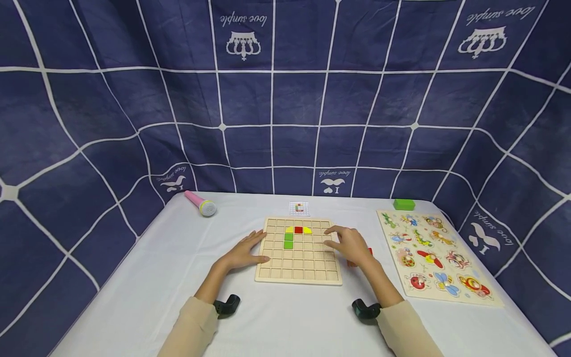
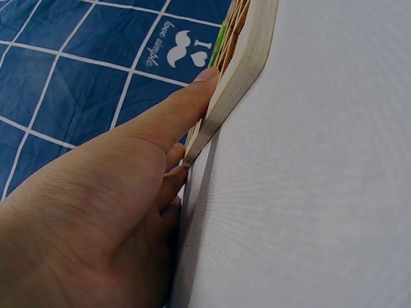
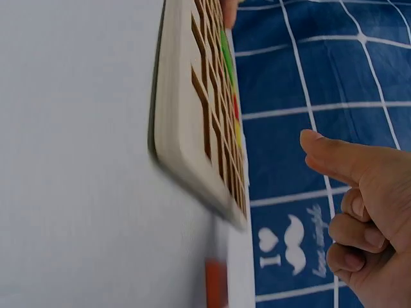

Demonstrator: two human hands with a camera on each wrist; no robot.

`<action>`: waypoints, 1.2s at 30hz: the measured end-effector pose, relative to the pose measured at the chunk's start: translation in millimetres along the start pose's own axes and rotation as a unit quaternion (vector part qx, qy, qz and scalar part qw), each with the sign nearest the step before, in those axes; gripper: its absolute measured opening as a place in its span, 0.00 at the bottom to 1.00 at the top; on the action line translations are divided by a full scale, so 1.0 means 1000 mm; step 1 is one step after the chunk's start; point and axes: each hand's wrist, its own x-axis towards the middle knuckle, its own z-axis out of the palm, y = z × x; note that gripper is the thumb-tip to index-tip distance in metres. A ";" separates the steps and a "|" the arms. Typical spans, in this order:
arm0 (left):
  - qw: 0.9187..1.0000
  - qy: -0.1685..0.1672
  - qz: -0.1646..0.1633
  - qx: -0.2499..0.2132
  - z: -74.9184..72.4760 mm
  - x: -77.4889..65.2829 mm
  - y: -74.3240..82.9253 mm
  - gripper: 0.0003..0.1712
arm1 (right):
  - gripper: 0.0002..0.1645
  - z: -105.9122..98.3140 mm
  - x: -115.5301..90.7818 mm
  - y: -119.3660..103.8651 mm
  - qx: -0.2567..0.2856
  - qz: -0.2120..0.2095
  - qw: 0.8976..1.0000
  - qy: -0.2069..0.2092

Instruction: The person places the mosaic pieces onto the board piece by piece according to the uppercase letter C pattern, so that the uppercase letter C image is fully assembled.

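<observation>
A wooden grid board (image 1: 308,274) lies in front of me. Two green tiles (image 1: 289,241), a red tile (image 1: 298,230) and two yellow pieces (image 1: 308,230) sit in its upper cells. My left hand (image 1: 244,252) rests at the board's left edge, its thumb (image 2: 183,109) on the rim and its straight fingers along the side. Over the right edge is my right hand (image 1: 351,244), thumb and index finger apart with nothing seen between them; its other fingers (image 3: 353,237) are curled. Red pieces (image 1: 370,251) lie beside the board, partly hidden under that hand.
Behind the board lies a small card (image 1: 299,208) with a coloured grid pattern. A pink toy microphone (image 1: 200,203) is at the back left. To the right lie an insect-and-animal puzzle board (image 1: 439,258) and a green block (image 1: 403,205). A dark blue curtain (image 1: 294,99) surrounds the table.
</observation>
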 end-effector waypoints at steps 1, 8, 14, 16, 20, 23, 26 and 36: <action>1.000 0.000 0.000 0.000 0.000 0.000 0.000 0.51 | 0.17 -0.005 -0.003 0.005 -0.003 -0.002 1.000 0.005; 1.000 -0.001 -0.004 0.001 0.001 0.001 -0.002 0.51 | 0.17 -0.033 -0.023 0.042 -0.026 0.031 0.999 0.023; 1.000 -0.001 -0.002 0.003 0.001 0.001 -0.002 0.51 | 0.18 -0.047 -0.040 0.068 -0.043 0.063 0.997 0.010; 1.000 -0.001 -0.002 0.003 0.001 0.001 -0.002 0.51 | 0.18 -0.049 -0.044 0.074 -0.051 0.067 0.996 0.000; 1.000 -0.001 -0.002 0.005 0.001 0.001 -0.001 0.50 | 0.17 -0.052 -0.050 0.080 -0.073 0.076 0.994 -0.024; 1.000 -0.002 -0.002 0.005 0.000 0.001 0.000 0.50 | 0.16 -0.052 -0.052 0.081 -0.081 0.093 0.991 -0.042; 1.000 -0.002 -0.003 0.003 0.000 0.000 0.001 0.50 | 0.15 -0.051 -0.053 0.081 -0.084 0.106 0.989 -0.056; 1.000 -0.002 -0.002 0.005 0.000 -0.001 0.001 0.50 | 0.18 -0.042 -0.046 0.082 -0.073 0.113 0.989 -0.057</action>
